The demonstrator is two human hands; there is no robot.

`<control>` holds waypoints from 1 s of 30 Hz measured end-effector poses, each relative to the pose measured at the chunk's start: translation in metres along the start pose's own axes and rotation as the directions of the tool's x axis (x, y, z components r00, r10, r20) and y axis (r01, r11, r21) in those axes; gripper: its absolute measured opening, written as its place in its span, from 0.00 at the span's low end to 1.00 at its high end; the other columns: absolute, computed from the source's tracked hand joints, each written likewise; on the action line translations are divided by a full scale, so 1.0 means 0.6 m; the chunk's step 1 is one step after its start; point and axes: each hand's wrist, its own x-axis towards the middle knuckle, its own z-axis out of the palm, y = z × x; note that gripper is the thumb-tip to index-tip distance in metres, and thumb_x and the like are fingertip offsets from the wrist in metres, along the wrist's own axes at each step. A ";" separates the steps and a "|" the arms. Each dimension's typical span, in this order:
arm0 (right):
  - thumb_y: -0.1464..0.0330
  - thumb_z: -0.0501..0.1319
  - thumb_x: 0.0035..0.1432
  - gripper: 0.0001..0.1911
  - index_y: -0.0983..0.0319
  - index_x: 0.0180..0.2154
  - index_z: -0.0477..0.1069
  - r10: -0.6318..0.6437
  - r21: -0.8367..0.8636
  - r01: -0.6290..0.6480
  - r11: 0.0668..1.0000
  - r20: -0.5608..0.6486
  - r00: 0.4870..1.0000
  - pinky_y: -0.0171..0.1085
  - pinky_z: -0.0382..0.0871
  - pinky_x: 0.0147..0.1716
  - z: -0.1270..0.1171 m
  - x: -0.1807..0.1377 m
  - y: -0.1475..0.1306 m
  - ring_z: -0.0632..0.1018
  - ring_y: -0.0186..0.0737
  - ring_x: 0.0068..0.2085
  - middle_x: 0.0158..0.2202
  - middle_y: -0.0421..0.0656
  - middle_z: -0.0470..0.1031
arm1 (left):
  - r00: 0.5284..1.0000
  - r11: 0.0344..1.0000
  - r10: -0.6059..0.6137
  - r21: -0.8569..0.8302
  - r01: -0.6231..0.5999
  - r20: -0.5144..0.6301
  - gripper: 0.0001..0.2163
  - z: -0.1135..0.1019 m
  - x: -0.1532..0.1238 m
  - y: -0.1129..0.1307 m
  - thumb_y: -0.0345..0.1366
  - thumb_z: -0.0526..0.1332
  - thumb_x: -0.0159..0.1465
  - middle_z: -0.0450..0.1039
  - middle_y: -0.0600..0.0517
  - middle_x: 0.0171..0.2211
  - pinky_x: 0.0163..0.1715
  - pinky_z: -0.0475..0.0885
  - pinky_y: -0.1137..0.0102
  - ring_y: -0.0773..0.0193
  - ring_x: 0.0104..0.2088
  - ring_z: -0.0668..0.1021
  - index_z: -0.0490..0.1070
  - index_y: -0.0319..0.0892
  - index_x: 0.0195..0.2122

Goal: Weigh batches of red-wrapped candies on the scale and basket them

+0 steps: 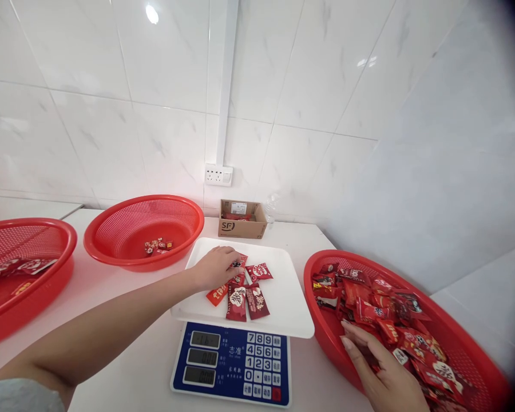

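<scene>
Two bare forearms, one pale sleeve

The left arm [111, 332] is uncovered up to a light grey-blue short sleeve [17, 396] at the frame's lower corner; the right grip [386, 372] shows long, rounded nails with a pale gloss.

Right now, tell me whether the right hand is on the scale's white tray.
No, the right hand rests among red packets in the right-hand basket; the left hand is on the white tray.

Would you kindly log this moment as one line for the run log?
left hand: resting on packets on scale tray | right hand: open, among wrapped snacks in right basket
</scene>
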 end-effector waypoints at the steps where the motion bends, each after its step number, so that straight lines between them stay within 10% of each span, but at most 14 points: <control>1: 0.47 0.53 0.52 0.25 0.54 0.43 0.73 -0.004 -0.002 0.004 1.000 0.001 1.000 0.35 0.75 0.36 0.000 0.000 0.001 0.79 0.44 0.43 0.42 0.41 0.78 | 1.000 1.000 0.001 -0.003 -0.001 -0.002 0.12 0.000 0.000 -0.001 0.42 0.53 0.64 0.72 0.47 0.45 0.46 0.65 0.65 0.56 0.46 0.72 0.70 0.42 0.42; 14: 0.47 0.52 0.52 0.26 0.54 0.44 0.72 0.039 -0.005 -0.039 0.999 0.024 0.999 0.37 0.75 0.37 -0.001 0.001 -0.003 0.79 0.44 0.42 0.42 0.41 0.78 | 1.000 1.000 0.017 -0.007 -0.017 0.000 0.18 0.012 0.002 -0.013 0.46 0.51 0.65 0.70 0.45 0.49 0.52 0.62 0.62 0.56 0.51 0.70 0.68 0.42 0.49; 22: 0.48 0.52 0.52 0.25 0.55 0.44 0.73 0.022 0.006 -0.022 1.000 0.012 1.000 0.37 0.74 0.37 0.001 0.001 -0.007 0.78 0.45 0.44 0.42 0.41 0.79 | 0.978 0.997 0.076 0.004 -0.078 0.195 0.36 0.017 -0.023 0.009 0.61 0.47 0.59 0.40 0.43 0.67 0.58 0.40 0.44 0.46 0.65 0.43 0.48 0.48 0.64; 30: 0.50 0.54 0.54 0.22 0.56 0.43 0.74 -0.043 0.001 0.043 0.999 -0.019 0.999 0.36 0.74 0.35 0.000 0.002 -0.010 0.79 0.45 0.42 0.41 0.42 0.79 | 0.975 0.996 0.087 -0.018 -0.085 0.202 0.34 0.016 -0.026 0.008 0.59 0.47 0.61 0.40 0.42 0.66 0.59 0.39 0.46 0.49 0.65 0.43 0.46 0.47 0.64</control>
